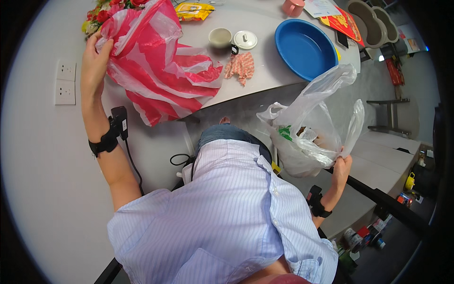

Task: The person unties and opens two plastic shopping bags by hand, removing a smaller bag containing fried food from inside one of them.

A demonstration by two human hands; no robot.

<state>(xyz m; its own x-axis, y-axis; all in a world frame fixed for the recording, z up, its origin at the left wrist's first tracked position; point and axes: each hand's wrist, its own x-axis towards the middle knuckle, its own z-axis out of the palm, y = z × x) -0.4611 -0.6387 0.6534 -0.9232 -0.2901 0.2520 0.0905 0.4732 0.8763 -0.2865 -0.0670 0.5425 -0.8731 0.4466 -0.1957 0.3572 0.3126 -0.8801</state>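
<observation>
My left hand (97, 58) grips the gathered edge of a red-and-white striped plastic bag (156, 67), which hangs down over the near edge of the white table (264, 76). At lower right my right hand (342, 170) is closed on the rim of a translucent white plastic bag (301, 152). That bag is held off the table and has crumpled plastic and a small green piece in it; the rest of its contents cannot be told. Between the bags, on the table, lie a crumpled orange-and-white cloth (241, 67), a mug (220, 38) and a white lid (245, 39).
A blue plastic basin (305, 48) stands near the table's front edge. Behind are a yellow wipes packet (194, 11), a pink mug (293, 7), papers and a phone (342, 38). Artificial flowers (103, 16) stand by the wall. A chair armrest (376, 195) is at my right.
</observation>
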